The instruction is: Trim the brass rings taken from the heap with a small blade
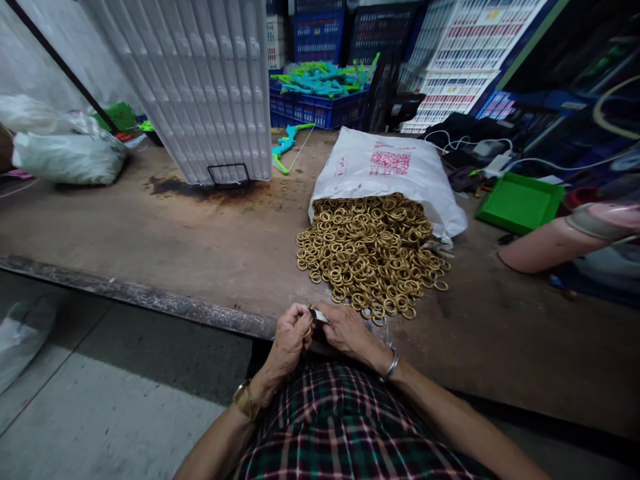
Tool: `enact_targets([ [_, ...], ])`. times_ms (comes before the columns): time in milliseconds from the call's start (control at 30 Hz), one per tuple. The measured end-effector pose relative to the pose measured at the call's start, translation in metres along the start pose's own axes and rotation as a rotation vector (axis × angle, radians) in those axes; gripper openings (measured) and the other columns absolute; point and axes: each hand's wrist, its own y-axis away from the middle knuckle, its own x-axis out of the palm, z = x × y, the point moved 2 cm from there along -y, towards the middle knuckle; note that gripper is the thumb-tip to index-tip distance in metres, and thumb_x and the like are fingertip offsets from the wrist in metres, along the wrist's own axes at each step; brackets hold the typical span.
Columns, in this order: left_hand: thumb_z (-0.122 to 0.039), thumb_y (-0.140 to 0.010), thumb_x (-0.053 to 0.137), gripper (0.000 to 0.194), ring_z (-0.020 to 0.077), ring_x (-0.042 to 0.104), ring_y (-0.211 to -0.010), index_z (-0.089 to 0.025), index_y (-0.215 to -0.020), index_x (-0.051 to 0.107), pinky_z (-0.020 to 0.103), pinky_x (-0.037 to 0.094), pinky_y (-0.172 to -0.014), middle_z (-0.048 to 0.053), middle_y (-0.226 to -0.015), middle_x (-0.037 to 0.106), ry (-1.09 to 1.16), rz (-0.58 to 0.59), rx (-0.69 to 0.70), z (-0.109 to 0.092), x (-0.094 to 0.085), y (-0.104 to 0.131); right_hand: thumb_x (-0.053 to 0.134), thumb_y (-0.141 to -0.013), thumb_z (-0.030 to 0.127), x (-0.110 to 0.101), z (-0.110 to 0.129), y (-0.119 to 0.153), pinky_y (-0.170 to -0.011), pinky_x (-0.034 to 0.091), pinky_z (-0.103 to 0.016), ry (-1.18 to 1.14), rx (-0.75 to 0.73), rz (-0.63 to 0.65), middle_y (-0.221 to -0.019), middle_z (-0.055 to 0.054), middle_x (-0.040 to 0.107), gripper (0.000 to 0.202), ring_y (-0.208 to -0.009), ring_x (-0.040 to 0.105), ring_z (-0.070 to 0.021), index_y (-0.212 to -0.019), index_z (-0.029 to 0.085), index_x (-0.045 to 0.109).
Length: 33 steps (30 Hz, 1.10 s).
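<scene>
Both my hands meet at the table's front edge. A gold ring shows between the pinched fingers of my left hand. My right hand is closed around a small flat tool with a pale face and a dark end; it looks like a short blade, but its kind is unclear. The tool's dark end meets the left fingertips. Just beyond my right hand lies a heap of gold rings, spilling from the mouth of a white woven sack with red print.
A tall translucent ribbed plastic stack stands on the table at left. Behind the sack are a toy bow and a blue crate of similar pieces. On the right are a green tray and a pink bottle.
</scene>
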Motion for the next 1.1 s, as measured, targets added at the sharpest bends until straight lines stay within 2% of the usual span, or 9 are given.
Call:
enact_targets([
  [200, -0.052, -0.073, 0.056, 0.036, 0.0036, 0.030, -0.037, -0.018, -0.072, 0.045, 0.017, 0.025, -0.038, -0.009, -0.048, 0.039, -0.119, -0.007, 0.035, -0.005, 0.001, 0.001, 0.040, -0.069, 0.009, 0.000, 0.000, -0.002, -0.054, 0.021, -0.026, 0.020, 0.030, 0.034, -0.065, -0.002, 0.059, 0.021, -0.055, 0.046, -0.0130, -0.079, 0.018, 0.057],
  [333, -0.052, -0.071, 0.059, 0.037, 0.0033, 0.029, -0.037, -0.018, -0.066, 0.046, 0.018, 0.022, -0.037, -0.008, -0.047, 0.039, -0.163, -0.034, 0.036, -0.010, 0.000, 0.002, 0.041, -0.071, 0.010, 0.007, -0.001, -0.003, -0.055, 0.024, -0.025, -0.027, 0.001, 0.071, -0.069, -0.003, 0.062, 0.022, -0.059, 0.050, -0.0133, -0.084, 0.018, 0.057],
  [533, -0.046, -0.077, 0.055, 0.032, 0.0025, 0.024, -0.035, -0.018, -0.067, 0.043, 0.016, 0.021, -0.036, -0.010, -0.044, 0.031, 0.017, 0.026, -0.030, -0.005, -0.006, 0.013, 0.042, -0.075, 0.012, 0.019, -0.001, -0.008, -0.056, 0.026, -0.026, 0.068, 0.047, 0.107, -0.075, -0.006, 0.065, 0.022, -0.066, 0.056, -0.0152, -0.092, 0.016, 0.056],
  [633, -0.041, -0.078, 0.056, 0.028, 0.0024, 0.028, -0.035, -0.017, -0.068, 0.045, 0.016, 0.025, -0.036, -0.008, -0.047, 0.037, 0.064, 0.093, -0.058, -0.011, -0.002, 0.026, 0.041, -0.078, 0.013, 0.022, -0.003, -0.016, -0.059, 0.029, -0.025, 0.115, 0.060, 0.091, -0.080, -0.007, 0.064, 0.024, -0.071, 0.057, -0.0163, -0.099, 0.015, 0.053],
  [733, -0.039, -0.075, 0.060, 0.028, 0.0034, 0.032, -0.036, -0.018, -0.069, 0.045, 0.016, 0.026, -0.033, -0.006, -0.051, 0.044, 0.226, 0.148, -0.139, -0.020, 0.002, 0.033, 0.040, -0.082, 0.015, 0.024, -0.005, -0.028, -0.058, 0.032, -0.025, 0.162, 0.078, 0.071, -0.080, -0.008, 0.064, 0.020, -0.071, 0.058, -0.0165, -0.098, 0.014, 0.051],
  [833, -0.038, -0.072, 0.064, 0.028, 0.0047, 0.039, -0.041, -0.017, -0.069, 0.045, 0.016, 0.028, -0.034, -0.003, -0.060, 0.050, 0.407, 0.068, -0.221, -0.026, -0.003, 0.031, 0.040, -0.083, 0.016, 0.018, -0.002, -0.041, -0.057, 0.035, -0.024, 0.215, 0.136, 0.008, -0.081, -0.008, 0.064, 0.020, -0.069, 0.059, -0.0164, -0.102, 0.014, 0.046],
  [967, -0.034, -0.071, 0.066, 0.025, 0.0061, 0.047, -0.050, -0.014, -0.075, 0.052, 0.016, 0.031, -0.037, 0.003, -0.077, 0.058, 0.492, -0.048, -0.251, -0.023, -0.016, 0.026, 0.044, -0.082, 0.016, 0.003, 0.005, -0.057, -0.059, 0.041, -0.024, 0.326, 0.257, -0.041, -0.080, -0.010, 0.065, 0.024, -0.072, 0.063, -0.0196, -0.106, 0.014, 0.042],
  [1100, -0.029, -0.068, 0.068, 0.022, 0.0083, 0.051, -0.051, -0.013, -0.072, 0.054, 0.016, 0.032, -0.037, 0.004, -0.072, 0.059, 0.562, -0.135, -0.295, -0.013, -0.023, 0.024, 0.040, -0.083, 0.013, 0.002, 0.003, -0.068, -0.061, 0.045, -0.027, 0.378, 0.294, -0.034, -0.078, -0.011, 0.065, 0.023, -0.074, 0.064, -0.0221, -0.106, 0.013, 0.043],
])
